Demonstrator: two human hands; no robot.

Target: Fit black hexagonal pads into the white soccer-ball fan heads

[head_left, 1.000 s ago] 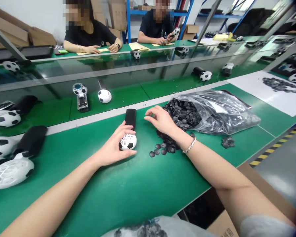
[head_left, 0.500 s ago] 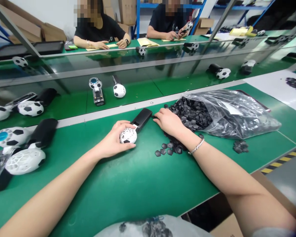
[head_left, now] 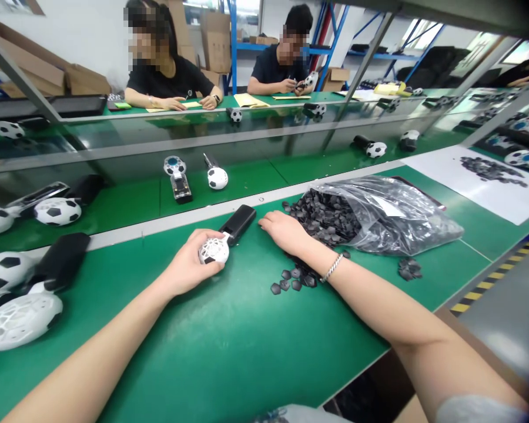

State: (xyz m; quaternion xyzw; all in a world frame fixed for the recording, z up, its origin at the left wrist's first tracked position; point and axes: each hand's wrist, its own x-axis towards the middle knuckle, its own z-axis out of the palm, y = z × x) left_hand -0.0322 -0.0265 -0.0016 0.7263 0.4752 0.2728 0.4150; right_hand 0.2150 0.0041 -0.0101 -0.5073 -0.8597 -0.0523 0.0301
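Blue shelving (head_left: pixel 234 59) (cartons (head_left: pixel 216 42) beside it) stands against a white wall (head_left: pixel 86 38).

Worn on head, one view; looks fwd + down across green worktop (head_left: pixel 229 346), w/ L hand (head_left: pixel 186 267) + R hand (head_left: pixel 286 233) fairly close, approx mid-frame. Reaches back to blue shelving (head_left: pixel 234 50), upper ctr, well farther off.

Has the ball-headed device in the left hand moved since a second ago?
Yes. Against the pale strip, the ball-headed device has swung: its black handle now slants right, its white head sitting farther left of the loose black pieces.
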